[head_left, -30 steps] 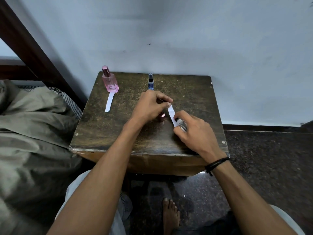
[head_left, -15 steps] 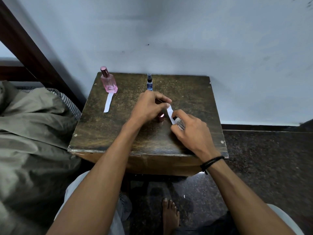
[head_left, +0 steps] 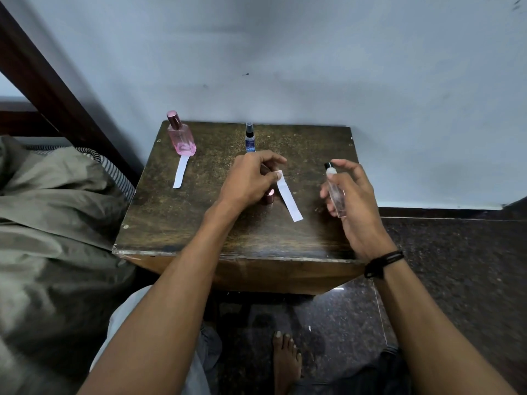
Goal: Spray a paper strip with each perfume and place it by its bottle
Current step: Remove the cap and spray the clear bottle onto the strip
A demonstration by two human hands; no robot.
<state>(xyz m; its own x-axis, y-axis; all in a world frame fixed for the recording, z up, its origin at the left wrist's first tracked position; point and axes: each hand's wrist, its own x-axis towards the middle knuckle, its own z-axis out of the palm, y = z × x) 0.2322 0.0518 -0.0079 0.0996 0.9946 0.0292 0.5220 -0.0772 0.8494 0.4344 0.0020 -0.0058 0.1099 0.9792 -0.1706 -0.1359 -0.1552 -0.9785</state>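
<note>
My left hand (head_left: 251, 178) pinches the top end of a white paper strip (head_left: 289, 199) that hangs slanted over the middle of the dark wooden table (head_left: 199, 223). My right hand (head_left: 350, 195) grips a clear perfume bottle (head_left: 335, 192) upright to the right of the strip, its nozzle end on top. A pink perfume bottle (head_left: 181, 135) stands at the back left with another white strip (head_left: 181, 171) lying in front of it. A small blue spray bottle (head_left: 250, 138) stands at the back centre. A rose-coloured cap (head_left: 268, 196) sits under my left hand.
A pale blue wall rises just behind the table. Grey-green bedding (head_left: 51, 212) and a dark wooden bed frame (head_left: 42, 72) lie to the left. Dark speckled floor spreads to the right, and a bare foot (head_left: 285, 360) shows beneath the table's front edge.
My right hand has let go of the strip's lower end and moved right, lifting the clear bottle upright. My left hand still holds the strip's top.
</note>
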